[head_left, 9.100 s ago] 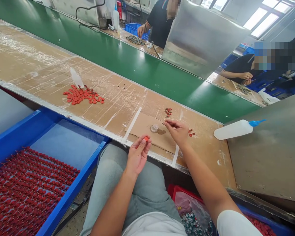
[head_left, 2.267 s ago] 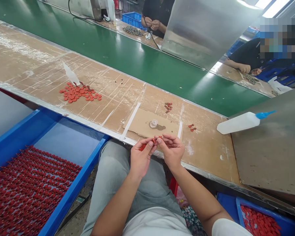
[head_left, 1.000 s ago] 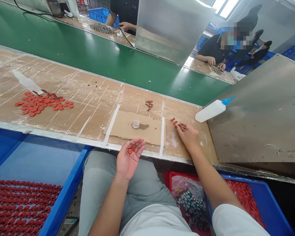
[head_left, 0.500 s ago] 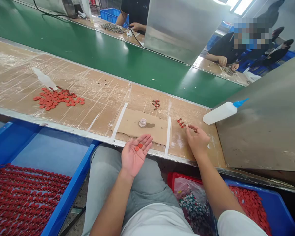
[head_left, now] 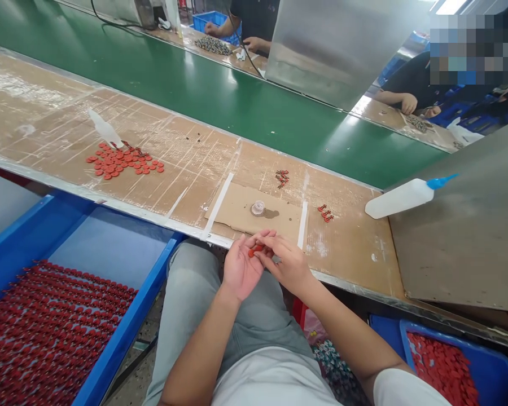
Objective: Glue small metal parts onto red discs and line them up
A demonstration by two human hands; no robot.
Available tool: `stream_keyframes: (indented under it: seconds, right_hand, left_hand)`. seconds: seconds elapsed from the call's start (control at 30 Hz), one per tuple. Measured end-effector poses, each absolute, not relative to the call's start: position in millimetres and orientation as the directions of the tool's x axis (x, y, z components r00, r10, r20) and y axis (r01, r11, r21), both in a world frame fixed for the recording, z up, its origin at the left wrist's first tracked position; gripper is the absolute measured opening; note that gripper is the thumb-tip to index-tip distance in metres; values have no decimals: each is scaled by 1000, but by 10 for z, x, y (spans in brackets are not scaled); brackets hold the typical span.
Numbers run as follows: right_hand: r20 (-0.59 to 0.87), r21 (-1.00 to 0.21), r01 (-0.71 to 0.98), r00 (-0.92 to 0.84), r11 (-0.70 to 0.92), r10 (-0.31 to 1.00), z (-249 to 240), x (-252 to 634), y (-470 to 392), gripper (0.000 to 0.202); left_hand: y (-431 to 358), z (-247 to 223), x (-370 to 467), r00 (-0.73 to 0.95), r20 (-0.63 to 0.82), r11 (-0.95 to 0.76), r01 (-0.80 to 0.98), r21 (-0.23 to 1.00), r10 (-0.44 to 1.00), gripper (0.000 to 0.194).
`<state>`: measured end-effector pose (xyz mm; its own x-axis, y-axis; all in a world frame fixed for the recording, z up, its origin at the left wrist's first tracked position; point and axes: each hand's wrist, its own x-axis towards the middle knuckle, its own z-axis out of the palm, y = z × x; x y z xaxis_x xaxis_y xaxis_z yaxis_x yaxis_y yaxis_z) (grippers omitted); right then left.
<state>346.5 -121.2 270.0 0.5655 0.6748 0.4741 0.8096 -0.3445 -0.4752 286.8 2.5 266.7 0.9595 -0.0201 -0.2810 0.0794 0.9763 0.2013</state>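
Observation:
My left hand (head_left: 243,268) is palm up and cupped over my lap at the table's edge, with small red button-like discs (head_left: 251,253) lying in it. My right hand (head_left: 288,260) reaches across the left palm, thumb and fingertips pinched at one of the discs. The fingers partly hide the discs. Just beyond the hands, a small round clear cup (head_left: 258,208) stands on a taped cardboard piece (head_left: 232,210), beside a wet stain. Several red discs with dark metal parts lie in a right-hand group (head_left: 325,213) and a farther group (head_left: 281,179).
A blue-tipped white bottle (head_left: 400,199) leans against a metal panel (head_left: 465,237) at right. Loose red discs (head_left: 110,162) and another bottle (head_left: 105,128) lie left. Blue trays (head_left: 122,327) with red pieces flank my legs. Past the green belt (head_left: 186,84), people's hands work.
My right hand has moved left, from beside the right-hand group to my left palm, and closed its fingertips at a disc. The view has shifted slightly.

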Motion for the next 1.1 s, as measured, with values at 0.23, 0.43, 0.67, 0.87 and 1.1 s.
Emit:
stream_keyframes:
  seconds: [0.23, 0.43, 0.67, 0.87, 1.1]
  right_hand:
    - [662, -379, 906, 410, -192, 627, 2776, 3543, -1377, 49]
    - [759, -273, 932, 361, -240, 541, 2779, 3595, -1525, 44]
    - [777, -297, 918, 392, -263, 492, 2889, 3621, -1432, 50]
    - [814, -176, 928, 326, -329, 482, 2842, 3550, -1359, 58]
    - [735, -230, 941, 336, -249, 589, 2901, 3529, -1311, 59]
  left_hand:
    - [43, 2672, 2860, 963, -270, 954, 100, 281, -22, 34]
    - [-7, 2683, 2822, 973, -221, 920, 143, 365, -64, 26]
    - [-56, 2673, 2828, 982, -182, 902, 123, 415, -50, 22]
    - [-110, 2598, 2852, 968, -227, 904, 1, 428, 106, 21]
    - [-72, 2528, 2876, 930, -296, 921, -96, 378, 218, 20]
